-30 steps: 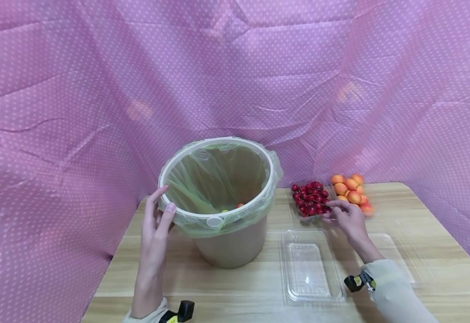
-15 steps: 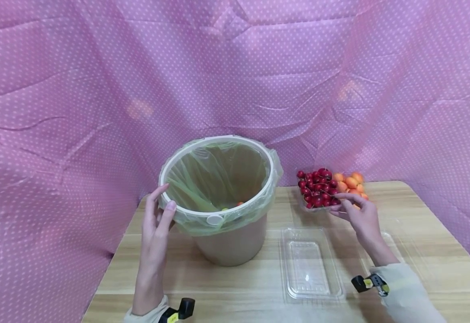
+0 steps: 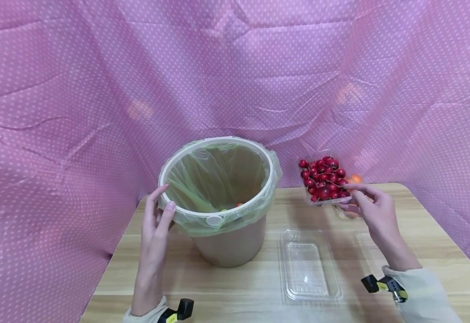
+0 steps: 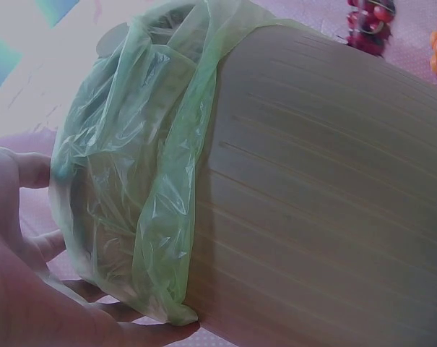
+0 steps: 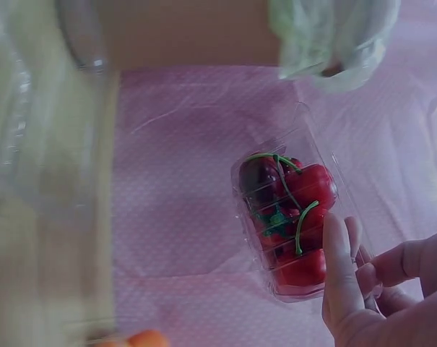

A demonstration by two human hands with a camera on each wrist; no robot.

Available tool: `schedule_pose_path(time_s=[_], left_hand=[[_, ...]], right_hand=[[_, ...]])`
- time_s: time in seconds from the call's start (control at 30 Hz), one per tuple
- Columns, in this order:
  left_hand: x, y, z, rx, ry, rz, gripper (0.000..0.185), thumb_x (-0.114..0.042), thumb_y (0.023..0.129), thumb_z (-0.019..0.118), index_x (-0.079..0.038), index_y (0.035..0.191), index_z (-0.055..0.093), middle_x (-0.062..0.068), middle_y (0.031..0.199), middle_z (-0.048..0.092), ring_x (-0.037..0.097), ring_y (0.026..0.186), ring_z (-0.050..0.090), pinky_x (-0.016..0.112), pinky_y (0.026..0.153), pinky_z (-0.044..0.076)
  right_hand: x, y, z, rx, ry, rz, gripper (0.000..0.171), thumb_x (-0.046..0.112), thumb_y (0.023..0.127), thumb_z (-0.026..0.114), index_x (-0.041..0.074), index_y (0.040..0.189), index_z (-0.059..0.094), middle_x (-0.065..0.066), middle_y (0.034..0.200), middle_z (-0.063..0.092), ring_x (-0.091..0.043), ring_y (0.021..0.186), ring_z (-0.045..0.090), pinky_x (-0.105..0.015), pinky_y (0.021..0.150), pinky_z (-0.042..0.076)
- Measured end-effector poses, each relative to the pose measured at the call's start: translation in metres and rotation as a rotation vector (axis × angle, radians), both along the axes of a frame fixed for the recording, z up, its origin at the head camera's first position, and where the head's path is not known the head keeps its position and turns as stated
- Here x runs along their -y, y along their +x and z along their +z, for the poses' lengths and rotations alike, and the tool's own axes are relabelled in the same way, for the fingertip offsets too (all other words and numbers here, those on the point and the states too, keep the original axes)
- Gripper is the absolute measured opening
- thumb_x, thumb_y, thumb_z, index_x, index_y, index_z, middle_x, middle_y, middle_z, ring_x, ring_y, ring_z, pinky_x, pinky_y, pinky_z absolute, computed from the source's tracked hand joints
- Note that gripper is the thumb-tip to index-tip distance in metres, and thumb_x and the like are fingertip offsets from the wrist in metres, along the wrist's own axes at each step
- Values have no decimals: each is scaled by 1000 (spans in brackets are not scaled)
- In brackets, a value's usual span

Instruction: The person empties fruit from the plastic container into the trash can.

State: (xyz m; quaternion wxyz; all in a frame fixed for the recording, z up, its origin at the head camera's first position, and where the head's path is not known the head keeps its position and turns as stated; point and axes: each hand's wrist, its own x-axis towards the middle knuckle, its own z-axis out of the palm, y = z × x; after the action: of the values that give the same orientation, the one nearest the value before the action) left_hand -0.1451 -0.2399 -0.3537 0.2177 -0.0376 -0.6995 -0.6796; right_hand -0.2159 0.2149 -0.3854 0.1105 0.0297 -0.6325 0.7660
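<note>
The box of cherries (image 3: 324,180) has risen off the tabletop's far right part since 1 second ago. Left to right: the left hand (image 3: 156,218) rests relaxed fingers on the bin (image 3: 218,197) rim; the right hand (image 3: 374,211) pinches the box's near edge. Held by 1 edge and tilted, it could spill cherries beside the bin.
</note>
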Motion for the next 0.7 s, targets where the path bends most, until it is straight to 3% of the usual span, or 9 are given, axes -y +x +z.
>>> schedule_pose_path(time_s=[0.27, 0.47, 0.7], left_hand=[[0, 0, 0, 0, 3, 0, 46, -14, 107, 53, -14, 152, 44, 14, 143, 44, 22, 104, 54, 27, 86, 52], [0, 0, 1, 6, 2, -1, 46, -16, 107, 54, -15, 152, 44, 15, 141, 45, 21, 105, 53, 26, 86, 52], [0, 0, 1, 7, 7, -2, 46, -16, 107, 54, -16, 152, 44, 18, 138, 45, 22, 105, 53, 28, 87, 52]], right_hand=[[-2, 10, 24, -59, -29, 56, 22, -4, 102, 54, -6, 113, 72, -6, 113, 67, -20, 76, 76, -32, 70, 59], [-1, 16, 40, -79, -31, 56, 31, -11, 98, 45, -6, 111, 73, -11, 103, 63, -19, 76, 75, -33, 71, 60], [5, 18, 57, -90, -88, 97, 33, -13, 98, 45, -5, 108, 75, -11, 94, 67, -21, 76, 76, -32, 72, 60]])
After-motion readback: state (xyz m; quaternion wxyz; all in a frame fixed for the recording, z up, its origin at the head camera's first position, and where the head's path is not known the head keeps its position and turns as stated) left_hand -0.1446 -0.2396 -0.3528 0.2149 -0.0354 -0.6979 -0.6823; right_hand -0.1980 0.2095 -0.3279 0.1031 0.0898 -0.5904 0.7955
